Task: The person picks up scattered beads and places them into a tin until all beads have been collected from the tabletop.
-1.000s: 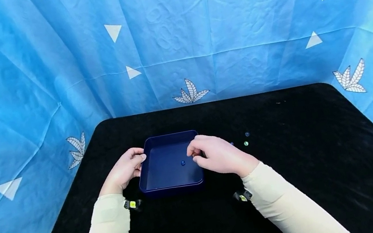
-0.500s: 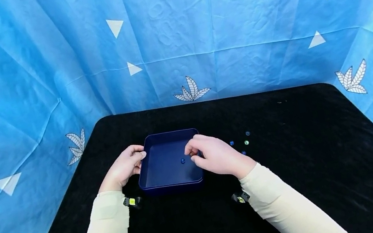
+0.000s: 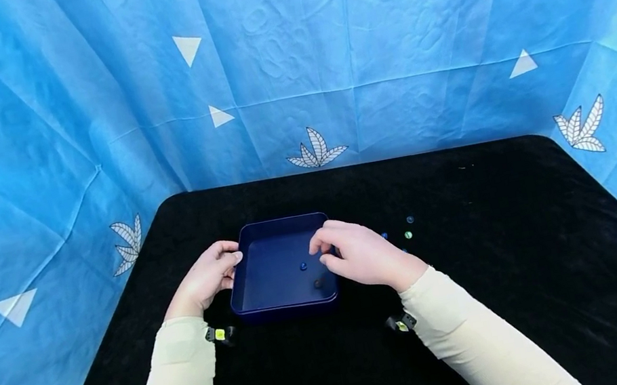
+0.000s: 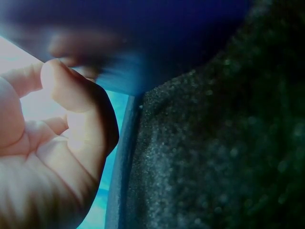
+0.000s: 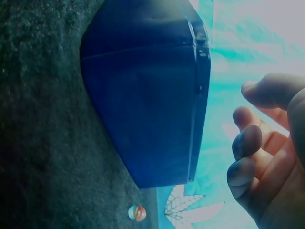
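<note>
A dark blue square tray (image 3: 271, 261) with raised walls sits on the black table. My left hand (image 3: 202, 278) holds its left wall, thumb at the rim and fingers outside; in the left wrist view the thumb (image 4: 59, 81) lies against the blue side. Two marbles are inside: a blue marble (image 3: 303, 266) and a dark brownish marble (image 3: 317, 284) nearer the front wall. Over the right rim hovers my right hand (image 3: 365, 254), its fingers loosely bent with a gap to the thumb. The right wrist view shows nothing between those fingers (image 5: 245, 140).
Right of the tray, several marbles lie on the black cloth (image 3: 514, 266), among them a green marble (image 3: 408, 235) and a blue marble (image 3: 410, 220). Another marble (image 5: 137, 213) shows beside the tray in the right wrist view. A blue patterned curtain (image 3: 404, 31) hangs behind.
The brownish marble has left my right fingertips and now lies in the tray near its front wall. My left hand keeps its hold on the tray, and both arms have barely moved.
</note>
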